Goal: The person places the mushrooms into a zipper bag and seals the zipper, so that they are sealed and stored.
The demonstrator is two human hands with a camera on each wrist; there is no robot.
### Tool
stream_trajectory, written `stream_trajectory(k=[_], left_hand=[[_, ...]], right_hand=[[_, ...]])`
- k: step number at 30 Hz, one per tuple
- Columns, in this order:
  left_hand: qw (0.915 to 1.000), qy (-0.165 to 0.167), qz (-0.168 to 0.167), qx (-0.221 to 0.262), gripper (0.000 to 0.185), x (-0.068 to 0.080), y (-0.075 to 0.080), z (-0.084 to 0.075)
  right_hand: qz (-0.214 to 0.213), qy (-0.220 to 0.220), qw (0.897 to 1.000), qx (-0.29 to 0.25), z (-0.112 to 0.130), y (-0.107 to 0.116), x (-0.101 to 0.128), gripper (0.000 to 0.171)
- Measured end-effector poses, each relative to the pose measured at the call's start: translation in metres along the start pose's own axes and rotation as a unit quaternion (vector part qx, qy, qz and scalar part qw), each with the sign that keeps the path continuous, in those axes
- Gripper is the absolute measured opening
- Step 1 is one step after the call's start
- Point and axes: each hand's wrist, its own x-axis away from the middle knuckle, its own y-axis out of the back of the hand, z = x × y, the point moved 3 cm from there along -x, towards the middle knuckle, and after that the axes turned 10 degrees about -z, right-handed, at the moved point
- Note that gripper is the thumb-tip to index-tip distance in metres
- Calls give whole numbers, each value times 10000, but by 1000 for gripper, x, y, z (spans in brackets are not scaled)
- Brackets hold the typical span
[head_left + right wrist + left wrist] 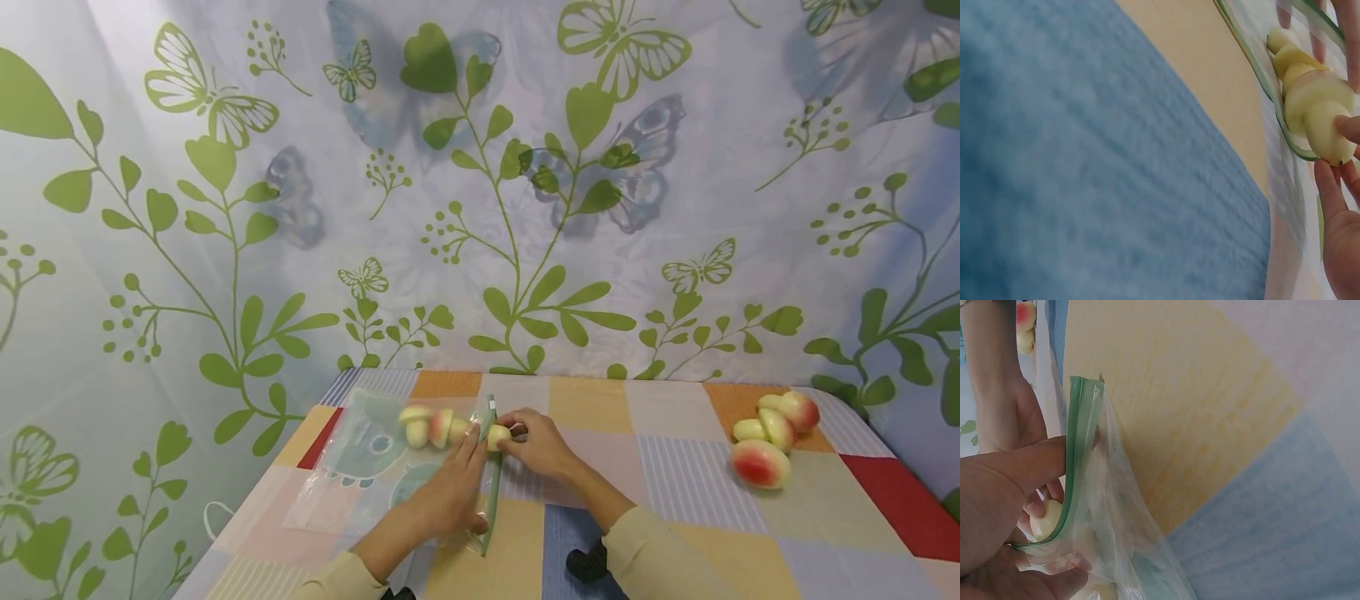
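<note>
A clear zip bag with a green rim lies on the patchwork tablecloth, left of centre. Several pale peach pieces show inside it. My left hand pinches the rim and holds the mouth apart, thumb on top. My right hand pinches one peach piece right at the bag's mouth. In the right wrist view that piece sits between my fingertips, partly past the rim.
A small pile of whole and cut peaches lies at the table's right side. A leaf-and-butterfly curtain hangs close behind the table. The table's left edge runs beside the bag.
</note>
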Motion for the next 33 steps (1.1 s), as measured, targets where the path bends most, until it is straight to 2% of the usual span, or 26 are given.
stream_trajectory(k=[9, 19, 26, 33], left_hand=[[10000, -38, -83, -16, 129, 0, -2, 0], [9999, 44, 81, 129, 118, 2, 0, 0], [9999, -104, 56, 90, 119, 1, 1, -3], [9998, -159, 121, 2, 118, 2, 2, -5]], right_hand=[[-164, -56, 9998, 8, -1, -8, -2, 33], [-261, -119, 9996, -77, 0, -11, -6, 31], [-485, -35, 9987, 131, 1, -13, -6, 26], [-533, -49, 9985, 82, 0, -16, -5, 22]])
